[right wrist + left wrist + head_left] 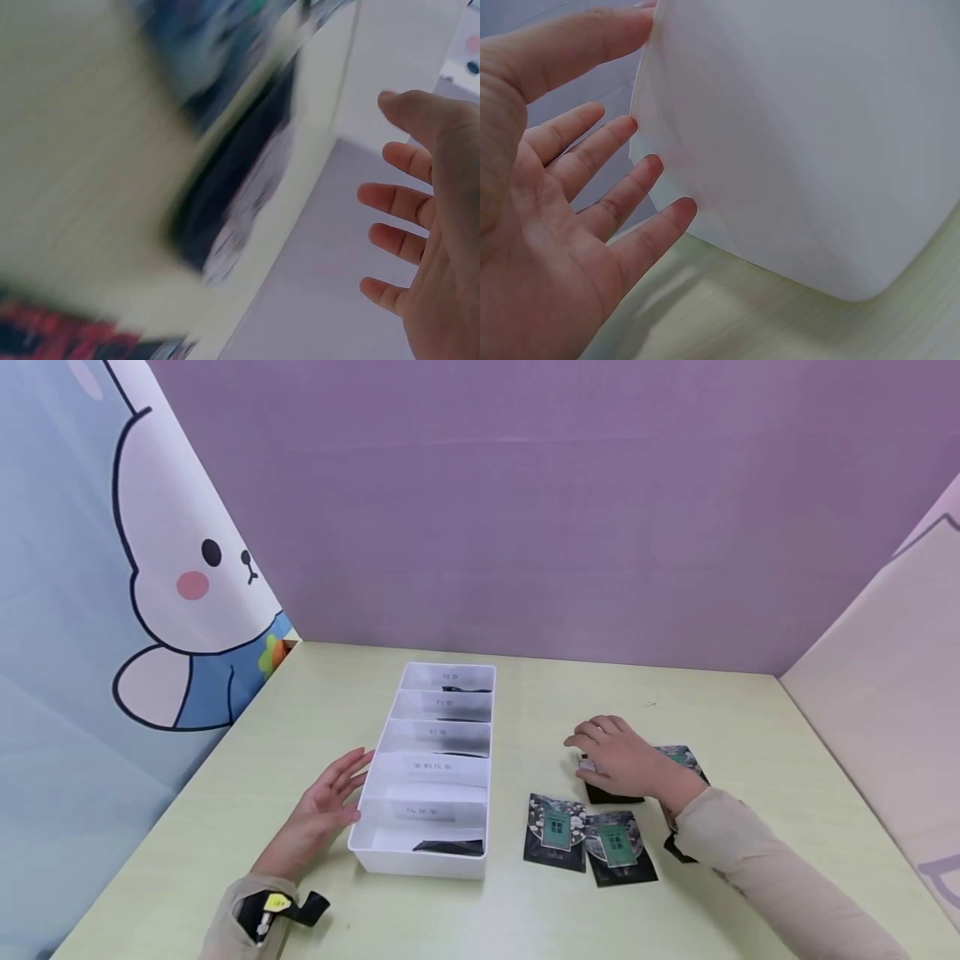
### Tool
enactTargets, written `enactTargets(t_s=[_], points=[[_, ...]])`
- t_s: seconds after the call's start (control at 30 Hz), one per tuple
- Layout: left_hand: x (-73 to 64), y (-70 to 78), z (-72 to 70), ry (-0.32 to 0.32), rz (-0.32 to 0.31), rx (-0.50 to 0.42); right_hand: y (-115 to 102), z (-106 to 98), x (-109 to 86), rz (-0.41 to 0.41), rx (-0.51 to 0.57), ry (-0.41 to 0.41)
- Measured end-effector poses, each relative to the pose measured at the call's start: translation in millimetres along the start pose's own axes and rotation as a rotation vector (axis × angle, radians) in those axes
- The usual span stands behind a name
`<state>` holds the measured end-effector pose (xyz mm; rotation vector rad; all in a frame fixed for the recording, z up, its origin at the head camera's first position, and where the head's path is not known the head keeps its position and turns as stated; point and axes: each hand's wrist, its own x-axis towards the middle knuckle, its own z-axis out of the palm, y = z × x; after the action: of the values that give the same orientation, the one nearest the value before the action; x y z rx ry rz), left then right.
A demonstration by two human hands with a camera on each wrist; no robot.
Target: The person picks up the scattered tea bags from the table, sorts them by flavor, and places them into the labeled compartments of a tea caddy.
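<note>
A long white divided box (420, 862) stands on the table, with a printed label in each compartment. My left hand (328, 806) is beside its left wall, and in the left wrist view its fingertips meet the white side with the fingers extended. Over a dark packet (615, 797) hovers my right hand (615, 758), spread, with no packet in its fingers in the right wrist view. Two dark tea packets with green labels, a left one (555, 832) and a right one (621, 849), lie nearer me. Another packet (681, 758) is partly hidden behind the right wrist.
Dark packet edges show in most compartments, such as a black packet (450, 847) in the nearest one. A red-patterned packet (60, 334) appears blurred in the right wrist view. Purple cloth (525, 527) rises behind the table, with a rabbit-print cloth (180, 568) at the left.
</note>
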<state>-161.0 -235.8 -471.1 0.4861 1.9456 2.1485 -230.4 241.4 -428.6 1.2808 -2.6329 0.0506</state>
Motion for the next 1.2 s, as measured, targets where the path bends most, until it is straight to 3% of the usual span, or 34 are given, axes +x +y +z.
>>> enactTargets(t_s=[0.37, 0.7, 1.2], points=[[0.5, 0.8, 0.4, -0.009, 0.003, 0.000, 26, 12, -24.8, 0.239, 0.091, -0.193], [0.3, 2.1, 1.3, 0.007, -0.013, 0.014, 35, 17, -32.5, 0.279, 0.183, -0.183], [-0.3, 3.3, 3.2, 0.006, 0.004, 0.004, 32, 17, -25.5, 0.389, 0.405, -0.175]])
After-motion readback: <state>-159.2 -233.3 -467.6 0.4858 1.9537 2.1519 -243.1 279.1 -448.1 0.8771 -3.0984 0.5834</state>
